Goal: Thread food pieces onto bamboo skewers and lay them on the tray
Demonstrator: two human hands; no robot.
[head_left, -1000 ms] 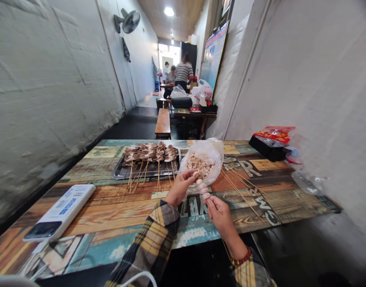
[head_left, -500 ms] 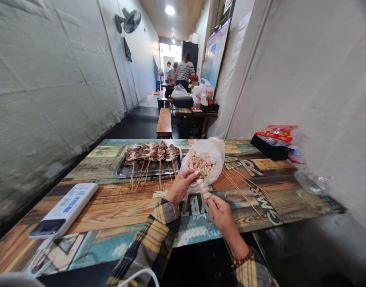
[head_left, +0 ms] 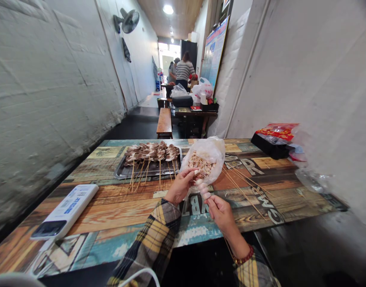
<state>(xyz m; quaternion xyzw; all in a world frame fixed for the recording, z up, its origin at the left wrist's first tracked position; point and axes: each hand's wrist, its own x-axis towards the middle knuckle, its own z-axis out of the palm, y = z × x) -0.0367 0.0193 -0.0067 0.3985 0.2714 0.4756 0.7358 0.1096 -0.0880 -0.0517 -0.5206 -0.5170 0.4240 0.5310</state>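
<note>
My left hand (head_left: 180, 187) is closed, pinching a small pale piece of food (head_left: 196, 172) between thumb and fingertips. In my right hand (head_left: 221, 213), fingers wrapped round it, is a bamboo skewer (head_left: 226, 244) threaded with several pale, rounded food pieces (head_left: 203, 188). The pinched piece is close to the skewer's upper end; whether they touch I cannot tell. Just beyond both hands lies an opened clear plastic bag (head_left: 218, 153) holding many small pinkish-beige pieces (head_left: 197, 160). Their exact kind is not clear.
Left of the bag, a metal tray (head_left: 121, 172) holds skewered brown mushrooms (head_left: 150, 151). Bare skewers (head_left: 244, 193) lie to the right. A white power bank with cable (head_left: 71, 205) rests at left, a black box (head_left: 271, 147) with packets at far right. People (head_left: 184, 71) stand farther back.
My hands stay almost in place, the left still pinching its piece near the skewer. In the background, people have shifted position.
</note>
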